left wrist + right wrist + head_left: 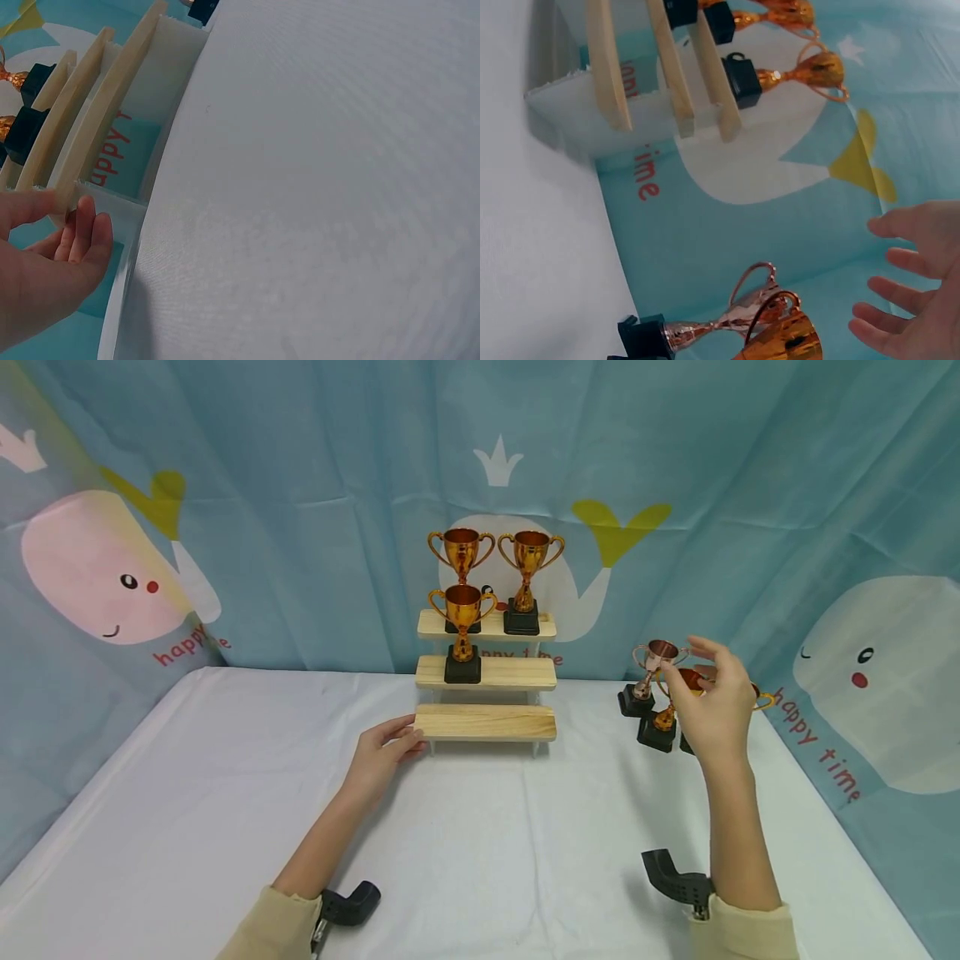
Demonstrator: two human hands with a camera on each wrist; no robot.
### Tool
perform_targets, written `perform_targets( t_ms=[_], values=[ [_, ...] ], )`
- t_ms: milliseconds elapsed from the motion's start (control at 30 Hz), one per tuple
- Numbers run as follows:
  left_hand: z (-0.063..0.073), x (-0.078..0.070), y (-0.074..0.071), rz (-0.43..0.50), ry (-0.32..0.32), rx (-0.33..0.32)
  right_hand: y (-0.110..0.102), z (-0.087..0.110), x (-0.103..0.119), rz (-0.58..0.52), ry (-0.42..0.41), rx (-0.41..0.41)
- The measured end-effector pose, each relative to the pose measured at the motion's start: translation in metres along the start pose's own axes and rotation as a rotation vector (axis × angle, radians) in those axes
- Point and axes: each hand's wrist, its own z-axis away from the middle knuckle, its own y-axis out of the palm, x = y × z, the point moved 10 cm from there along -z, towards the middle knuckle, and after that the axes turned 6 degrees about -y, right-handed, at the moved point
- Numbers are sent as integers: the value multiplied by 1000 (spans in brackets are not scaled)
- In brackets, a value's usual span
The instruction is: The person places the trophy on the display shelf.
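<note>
My left hand (384, 758) grips the left end of the lowest board of a three-step wooden display stand (485, 724), thumb above and fingers curled below. Two gold trophy cups stand on the top step, a right one (529, 553) and a left one (462, 545) partly hidden by a gold trophy (462, 603) on the middle step. To the right, my right hand (712, 714) hovers over a group of trophies with fingers spread, holding nothing. In that group are a rose-bronze trophy (662, 653) and a gold trophy (784, 341); the hand hides others partly.
White cloth (480, 843) covers the table. Behind it hangs a blue curtain (300, 568) printed with whales, close to the back of the stand. Black wrist mounts (678, 881) stick out from both sleeves.
</note>
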Motion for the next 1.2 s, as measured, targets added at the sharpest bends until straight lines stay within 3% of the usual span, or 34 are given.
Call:
perform_targets(
  t_ms=[533, 1200],
  values=[
    [-1, 0, 0, 0, -6, -6, -2, -2, -35, 86, 114, 31],
    [-2, 0, -1, -5, 1, -7, 22, -1, -65, 119, 183, 149]
  ],
)
